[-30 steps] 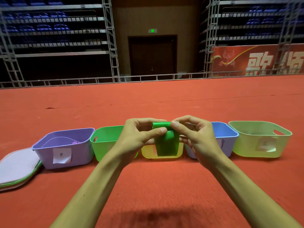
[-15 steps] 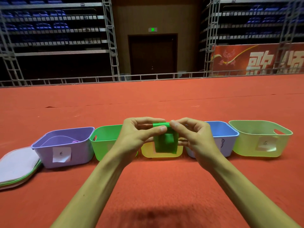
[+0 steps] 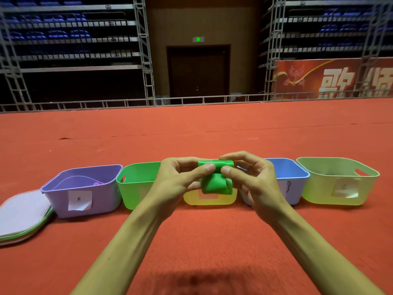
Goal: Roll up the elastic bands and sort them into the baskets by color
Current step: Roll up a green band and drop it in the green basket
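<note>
I hold a green elastic band (image 3: 214, 183) in mid-air, above the row of baskets. My left hand (image 3: 176, 179) pinches its rolled top from the left, thumb in front. From the right, my right hand (image 3: 253, 179) pinches the same roll. A short loose end hangs below the roll. Behind stand a purple basket (image 3: 85, 188), a green basket (image 3: 134, 184), a yellow basket (image 3: 210, 200) mostly hidden by my hands, a blue basket (image 3: 291, 179) and a pale green basket (image 3: 338, 182). A rolled purple band (image 3: 96, 183) lies in the purple basket.
A stack of flat bands (image 3: 21, 216), white on top with green edges, lies on the red carpet at the far left. The carpet stretches back to a metal rail (image 3: 191, 102) and seating scaffolds. Each basket front carries a paper label.
The hanging end of the green band has grown shorter as both hands rolled it up; the roll is thicker. The hands stay at the same spot above the yellow basket.
</note>
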A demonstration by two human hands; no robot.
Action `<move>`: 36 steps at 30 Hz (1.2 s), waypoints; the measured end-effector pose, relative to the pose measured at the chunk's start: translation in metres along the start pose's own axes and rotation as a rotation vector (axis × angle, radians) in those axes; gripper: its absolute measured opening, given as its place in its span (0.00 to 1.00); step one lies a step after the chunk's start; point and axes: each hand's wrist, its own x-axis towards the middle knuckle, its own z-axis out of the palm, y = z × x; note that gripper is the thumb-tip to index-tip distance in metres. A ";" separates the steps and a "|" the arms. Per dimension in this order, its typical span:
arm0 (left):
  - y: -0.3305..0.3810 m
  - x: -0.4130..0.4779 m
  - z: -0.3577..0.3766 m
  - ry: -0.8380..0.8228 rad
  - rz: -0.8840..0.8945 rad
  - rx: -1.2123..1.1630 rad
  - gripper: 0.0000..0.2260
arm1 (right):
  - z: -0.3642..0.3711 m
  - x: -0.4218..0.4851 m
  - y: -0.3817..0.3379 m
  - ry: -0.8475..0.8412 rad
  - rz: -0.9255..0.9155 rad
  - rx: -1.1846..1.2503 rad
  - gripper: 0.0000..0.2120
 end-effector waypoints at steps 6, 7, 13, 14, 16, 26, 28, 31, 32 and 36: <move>-0.002 0.001 -0.003 0.032 0.049 0.044 0.16 | 0.005 0.001 -0.001 0.048 0.047 -0.097 0.13; -0.002 0.001 -0.003 0.033 0.045 0.045 0.17 | 0.005 0.001 -0.001 0.049 0.039 -0.096 0.13; -0.002 0.003 -0.003 -0.037 -0.027 0.058 0.14 | 0.004 0.000 0.003 0.009 -0.035 -0.065 0.13; -0.002 0.004 -0.003 -0.019 -0.036 0.065 0.14 | 0.004 0.000 0.003 -0.002 -0.043 -0.050 0.13; -0.003 0.005 -0.005 0.019 -0.038 0.072 0.12 | 0.005 -0.001 0.004 -0.014 -0.060 -0.034 0.13; -0.021 0.010 -0.019 0.089 0.029 0.077 0.18 | 0.010 0.004 0.011 -0.002 0.180 -0.030 0.13; -0.027 0.010 -0.022 0.091 0.030 0.070 0.20 | 0.012 0.004 0.018 0.017 0.131 -0.050 0.12; -0.033 0.009 -0.026 0.095 -0.011 -0.014 0.22 | 0.013 0.004 0.028 0.023 0.045 -0.041 0.09; -0.035 0.009 -0.028 0.110 -0.021 -0.042 0.22 | 0.014 0.005 0.032 0.022 0.026 -0.046 0.09; -0.044 0.013 -0.041 0.193 -0.018 -0.051 0.24 | 0.025 0.010 0.051 0.028 -0.008 -0.049 0.08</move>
